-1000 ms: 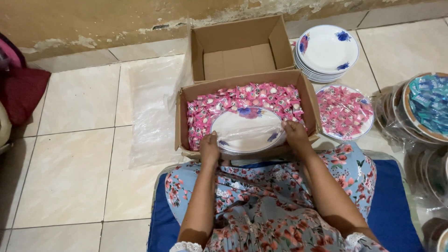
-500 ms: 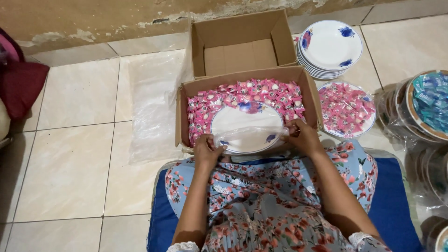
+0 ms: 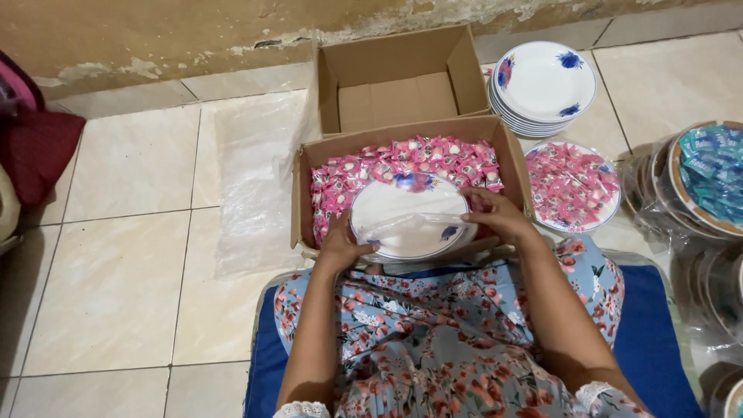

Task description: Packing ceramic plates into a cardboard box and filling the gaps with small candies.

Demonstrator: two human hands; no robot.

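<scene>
Change: since half a second ago your hands have barely shifted on the plate; your right hand now lies further over its rim, and a strip of clear plastic wrap shows across its face.
Left hand: your left hand (image 3: 338,246) grips the near left edge of the white plate (image 3: 408,217), fingers (image 3: 334,229) curled shut on the rim.
Right hand: your right hand (image 3: 499,218) clasps the plate's right edge, fingers bent around it; whether they also pinch the plastic wrap (image 3: 410,223) you cannot tell.
Plate: it sits between your two sets of fingers, on top of the pink sweets (image 3: 402,159), inside the near cardboard box (image 3: 298,193); a blue flower print shows at its far edge.
Beyond the fingers: an empty cardboard box (image 3: 395,77) stands just past the near one, against the wall.
Right of the fingers: a plate filled with pink sweets (image 3: 573,186) lies just beside the box, and a stack of white plates (image 3: 542,85) sits further off.
Far right: wrapped plates of blue sweets (image 3: 708,178) are piled well apart from your hands.
Left of the fingers: a clear plastic sheet (image 3: 251,186) lies on the tiled floor (image 3: 124,255).
Progress: one plate looks filled, this one is bare, and the stack is untouched, so most seems left.
</scene>
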